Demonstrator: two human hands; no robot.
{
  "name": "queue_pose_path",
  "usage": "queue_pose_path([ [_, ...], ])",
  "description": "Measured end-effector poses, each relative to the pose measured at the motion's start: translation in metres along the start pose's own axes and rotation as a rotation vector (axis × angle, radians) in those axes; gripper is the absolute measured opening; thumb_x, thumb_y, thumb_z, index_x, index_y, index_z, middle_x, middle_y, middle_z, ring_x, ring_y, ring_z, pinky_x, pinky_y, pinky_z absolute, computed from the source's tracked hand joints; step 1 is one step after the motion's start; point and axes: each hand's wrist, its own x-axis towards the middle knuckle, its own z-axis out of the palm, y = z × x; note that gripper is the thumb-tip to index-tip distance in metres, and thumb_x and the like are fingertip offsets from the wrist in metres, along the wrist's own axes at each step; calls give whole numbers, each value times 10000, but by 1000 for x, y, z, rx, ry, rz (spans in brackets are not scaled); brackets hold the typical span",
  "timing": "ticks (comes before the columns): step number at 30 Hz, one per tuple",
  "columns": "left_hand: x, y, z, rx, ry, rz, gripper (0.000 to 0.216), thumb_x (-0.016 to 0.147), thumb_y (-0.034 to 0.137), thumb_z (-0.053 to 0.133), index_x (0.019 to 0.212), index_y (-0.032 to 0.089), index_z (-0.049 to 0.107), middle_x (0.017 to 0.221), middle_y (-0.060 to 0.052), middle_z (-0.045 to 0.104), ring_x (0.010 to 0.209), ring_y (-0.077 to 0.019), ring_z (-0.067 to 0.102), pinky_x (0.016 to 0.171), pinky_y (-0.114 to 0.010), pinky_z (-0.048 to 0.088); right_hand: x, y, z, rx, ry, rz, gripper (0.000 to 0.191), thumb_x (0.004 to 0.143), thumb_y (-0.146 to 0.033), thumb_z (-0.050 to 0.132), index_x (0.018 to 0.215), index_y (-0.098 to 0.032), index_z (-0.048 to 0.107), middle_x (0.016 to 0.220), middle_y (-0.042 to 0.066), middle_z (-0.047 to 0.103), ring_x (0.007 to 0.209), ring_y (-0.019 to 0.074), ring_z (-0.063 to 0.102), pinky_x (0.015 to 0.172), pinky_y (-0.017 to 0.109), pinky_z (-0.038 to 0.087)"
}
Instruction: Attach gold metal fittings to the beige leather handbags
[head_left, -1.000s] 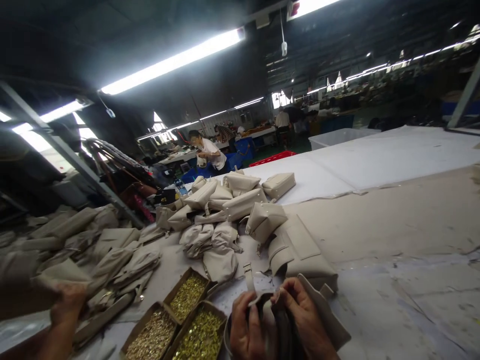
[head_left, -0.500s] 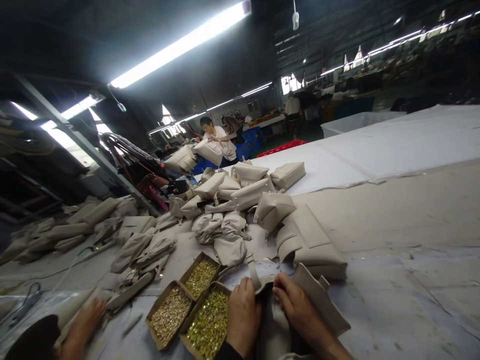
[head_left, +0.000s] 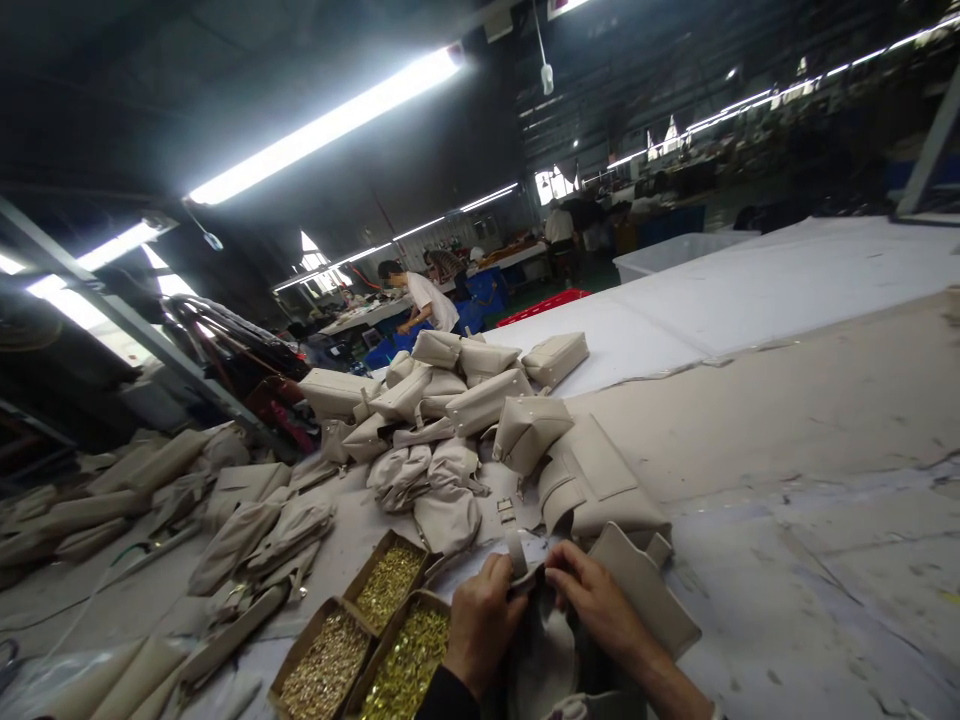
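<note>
My left hand and my right hand both grip the top edge of a beige handbag at the near edge of the table, with fingers curled over its dark opening. A short strap stands up between the two hands. Just left of my left hand sit three open cardboard boxes of small gold metal fittings. A small metal buckle lies on the table just beyond my hands.
A heap of finished beige bags lies beyond my hands, with more bags at the left. A white-covered table stretches to the right. A person in white bends over a far bench. A metal rack stands left.
The other person's hand at the lower left has gone from view. The distant person has put down the bags held up half a second ago. My hands keep hold of the bag.
</note>
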Motion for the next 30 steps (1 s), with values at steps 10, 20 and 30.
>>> queue_pose_path([
  [10, 4, -2, -22, -570, -101, 179, 304, 889, 172, 541, 1132, 229, 714, 1145, -58, 738, 1106, -224, 665, 965, -303, 479, 3, 0, -2, 261, 26, 59, 335, 755, -515, 804, 826, -208, 689, 775, -3, 643, 719, 185, 588, 702, 312, 522],
  [20, 25, -15, -7, -937, -157, -208, 308, 716, 467, 679, 656, 170, 620, 660, 3, 563, 700, -175, 515, 653, -288, 376, -5, 0, 11, -211, -20, -190, 178, 912, -310, 596, 806, -233, 716, 846, 22, 639, 847, 224, 625, 789, 329, 482],
  [30, 22, -24, 18, -1179, -4, -455, 527, 527, 627, 800, 607, 169, 550, 574, 30, 471, 574, -116, 423, 573, -275, 322, 6, -7, 20, -431, -50, -262, 157, 949, -264, 552, 842, -242, 665, 831, 14, 650, 788, 209, 620, 728, 303, 463],
])
